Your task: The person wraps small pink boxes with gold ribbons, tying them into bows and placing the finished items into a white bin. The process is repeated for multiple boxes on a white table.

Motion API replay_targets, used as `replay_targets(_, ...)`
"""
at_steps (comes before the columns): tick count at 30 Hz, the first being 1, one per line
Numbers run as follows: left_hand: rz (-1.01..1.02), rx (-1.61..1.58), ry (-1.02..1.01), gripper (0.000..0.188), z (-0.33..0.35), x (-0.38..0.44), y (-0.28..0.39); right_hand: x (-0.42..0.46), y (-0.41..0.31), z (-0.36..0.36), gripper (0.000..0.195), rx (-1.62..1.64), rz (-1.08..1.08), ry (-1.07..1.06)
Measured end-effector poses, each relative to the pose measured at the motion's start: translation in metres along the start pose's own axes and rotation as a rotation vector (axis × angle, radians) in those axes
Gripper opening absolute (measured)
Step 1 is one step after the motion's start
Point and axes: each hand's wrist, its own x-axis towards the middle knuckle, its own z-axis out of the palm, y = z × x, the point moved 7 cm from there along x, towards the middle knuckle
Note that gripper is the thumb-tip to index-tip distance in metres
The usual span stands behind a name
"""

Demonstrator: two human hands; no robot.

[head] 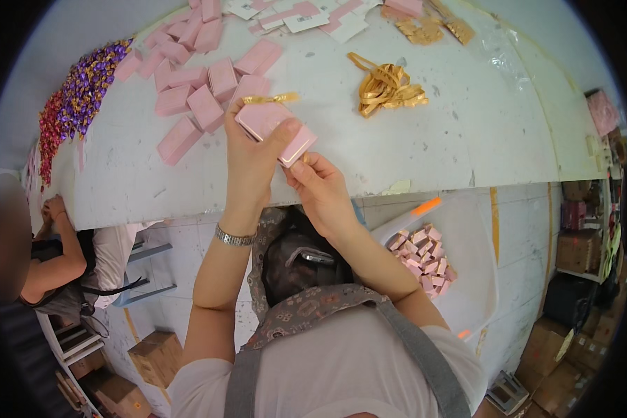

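My left hand (258, 143) grips a small pink cardboard box (264, 119) above the table's near edge, its thumb across the front. A strip of gold ribbon (271, 98) sticks out at the box's top. At the lower corner, the fingertips of my right hand (316, 180) pinch a bit of gold there; my fingers hide most of it. Several more pink boxes (204, 107) lie in a loose heap just beyond my left hand. To the right, a tangled bundle of gold ribbon (389, 89) rests on the white table (313, 68).
Purple and gold wrapped pieces (91, 86) and red ones (49, 125) are piled at the left. Flat white and pink cards (305, 18) lie at the back. Below the table's right edge stands a translucent bin (478, 251) with small pink boxes (426, 258). A co-worker (62, 240) sits at left.
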Motion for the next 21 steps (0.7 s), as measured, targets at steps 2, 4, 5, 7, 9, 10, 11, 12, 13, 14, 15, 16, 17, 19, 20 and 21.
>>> replay_targets(2,0.002,0.035,0.010,0.058,0.002,0.003,0.007,-0.002,0.005,0.002,0.020,0.196,0.172,0.014)
replay_targets(4,-0.083,-0.089,0.013,0.059,-0.004,0.014,-0.004,-0.003,0.001,0.009,0.023,0.279,0.276,0.028)
replay_targets(5,-0.126,-0.151,0.013,0.059,-0.006,0.018,-0.012,-0.004,-0.001,0.013,0.025,0.271,0.296,0.040)
replay_targets(7,-0.058,-0.187,0.081,0.058,-0.008,0.023,-0.018,-0.009,0.001,0.014,0.029,0.290,0.338,0.042)
replay_targets(9,-0.055,-0.177,0.115,0.057,-0.006,0.022,-0.023,-0.013,0.008,0.010,0.033,0.346,0.379,0.012)
replay_targets(10,-0.084,-0.149,0.115,0.057,-0.003,0.020,-0.025,-0.015,0.009,0.009,0.033,0.348,0.382,0.021)
replay_targets(11,-0.114,-0.122,0.115,0.056,-0.001,0.018,-0.028,-0.017,0.008,0.008,0.033,0.350,0.385,0.030)
replay_targets(12,-0.060,-0.055,0.138,0.056,-0.001,0.016,-0.024,-0.016,0.007,0.009,0.034,0.354,0.387,0.031)
replay_targets(13,-0.005,0.012,0.161,0.056,0.000,0.013,-0.021,-0.016,0.005,0.011,0.033,0.372,0.384,0.035)
replay_targets(14,0.049,0.078,0.183,0.056,0.000,0.011,-0.017,-0.018,0.003,0.014,0.033,0.390,0.380,0.038)
replay_targets(15,0.095,0.120,0.160,0.057,0.003,0.008,-0.010,-0.021,0.003,0.016,0.032,0.411,0.381,0.049)
replay_targets(16,0.140,0.162,0.137,0.057,0.008,0.005,0.001,-0.021,0.000,0.017,0.033,0.430,0.356,0.044)
replay_targets(17,0.185,0.203,0.112,0.058,0.011,0.003,0.008,-0.021,-0.004,0.017,0.034,0.448,0.330,0.039)
replay_targets(19,0.266,0.236,0.107,0.057,0.008,0.001,0.008,-0.022,-0.011,0.012,0.038,0.342,0.258,0.039)
replay_targets(20,0.306,0.252,0.104,0.057,0.006,0.000,0.009,-0.027,-0.014,0.005,0.041,0.222,0.212,0.052)
replay_targets(21,0.244,0.172,0.123,0.056,0.001,0.001,0.006,-0.032,-0.018,-0.003,0.045,0.107,0.161,0.066)
